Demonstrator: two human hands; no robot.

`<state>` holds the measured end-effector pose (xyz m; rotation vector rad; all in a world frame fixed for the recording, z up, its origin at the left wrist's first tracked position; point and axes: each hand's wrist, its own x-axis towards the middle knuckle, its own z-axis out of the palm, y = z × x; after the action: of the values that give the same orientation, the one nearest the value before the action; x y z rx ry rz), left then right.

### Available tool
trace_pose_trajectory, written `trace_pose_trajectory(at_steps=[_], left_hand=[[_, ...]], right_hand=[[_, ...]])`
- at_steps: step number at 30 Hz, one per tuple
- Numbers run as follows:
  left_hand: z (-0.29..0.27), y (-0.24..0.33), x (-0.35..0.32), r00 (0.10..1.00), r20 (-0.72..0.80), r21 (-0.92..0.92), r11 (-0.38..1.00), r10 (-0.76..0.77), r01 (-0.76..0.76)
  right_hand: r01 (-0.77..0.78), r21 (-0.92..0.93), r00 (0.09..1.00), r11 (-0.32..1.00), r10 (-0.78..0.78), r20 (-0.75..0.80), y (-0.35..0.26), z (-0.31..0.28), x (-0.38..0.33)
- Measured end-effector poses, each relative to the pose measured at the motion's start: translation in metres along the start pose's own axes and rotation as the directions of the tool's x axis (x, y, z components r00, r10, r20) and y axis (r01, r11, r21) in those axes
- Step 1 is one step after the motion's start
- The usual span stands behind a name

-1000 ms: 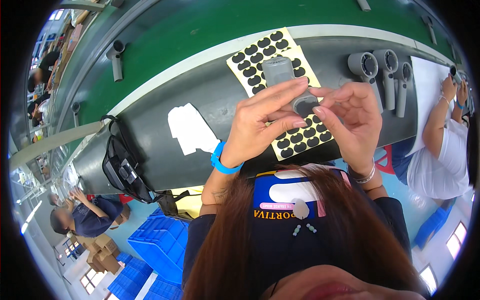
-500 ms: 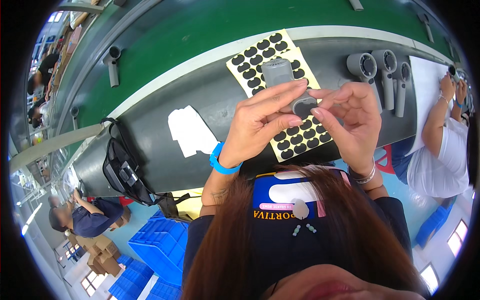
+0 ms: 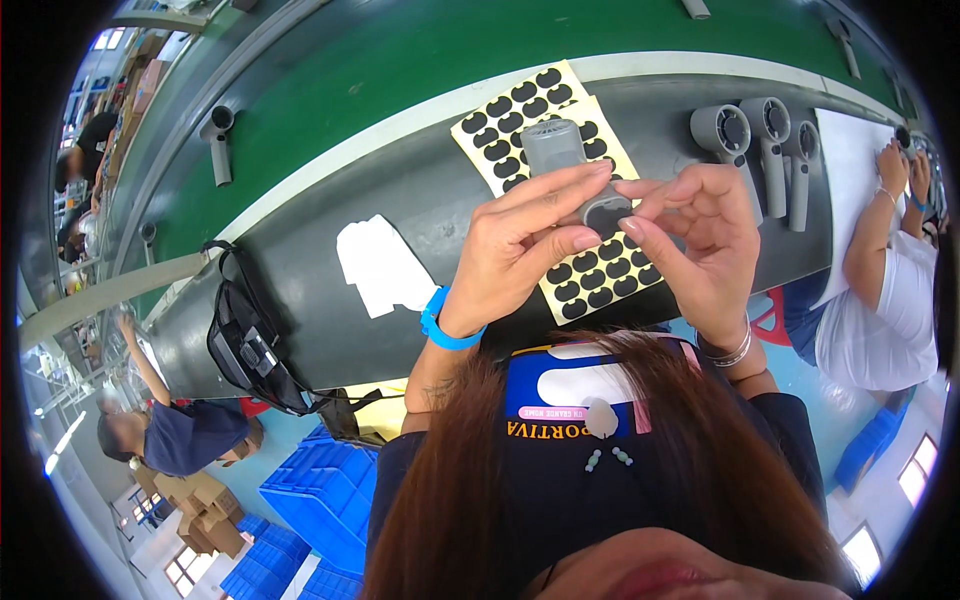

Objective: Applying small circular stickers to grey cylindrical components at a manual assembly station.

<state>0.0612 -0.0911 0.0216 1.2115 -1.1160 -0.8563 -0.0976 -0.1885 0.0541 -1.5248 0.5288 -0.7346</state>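
A grey handheld fan (image 3: 553, 146) is in my left hand (image 3: 520, 245), its round head pointing away from me and its handle end toward me. A dark sticker (image 3: 605, 214) covers that handle end. My right hand (image 3: 700, 225) is closed in a pinch at the sticker's right edge, thumb and forefinger against the rim. My left thumb touches the opposite side. Beneath the hands lie overlapping cream sheets (image 3: 548, 291) with rows of black stickers, partly hidden by the fan and fingers.
Several grey fans (image 3: 770, 140) lie to the right, beside a co-worker's arms (image 3: 872, 240). White pieces (image 3: 380, 265) and a black bag (image 3: 240, 335) are on the dark table at left. Beyond runs a green conveyor (image 3: 350, 90) carrying another fan (image 3: 220, 150). Blue crates (image 3: 320, 485) stand below left.
Both my hands keep nearly the same pose around the fan. On the conveyor the fans have shifted left. The co-worker at far left has stretched an arm forward.
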Motion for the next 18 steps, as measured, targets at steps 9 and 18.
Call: trace_pose_trajectory(at_steps=[9, 18], left_hand=[[-0.0037, 0.0019, -0.0001, 0.998, 0.062, 0.015, 1.000, 0.000, 0.000], [-0.0025, 0.0017, 0.0008, 0.998, 0.058, 0.000, 1.000, -0.013, 0.013]], right_hand=[[-0.003, -0.018, 1.000, 1.000, 0.003, 0.004, -0.0018, 0.0006, -0.0006], [0.000, -0.039, 1.000, 0.999, 0.001, 0.005, -0.0053, 0.0007, 0.0012]])
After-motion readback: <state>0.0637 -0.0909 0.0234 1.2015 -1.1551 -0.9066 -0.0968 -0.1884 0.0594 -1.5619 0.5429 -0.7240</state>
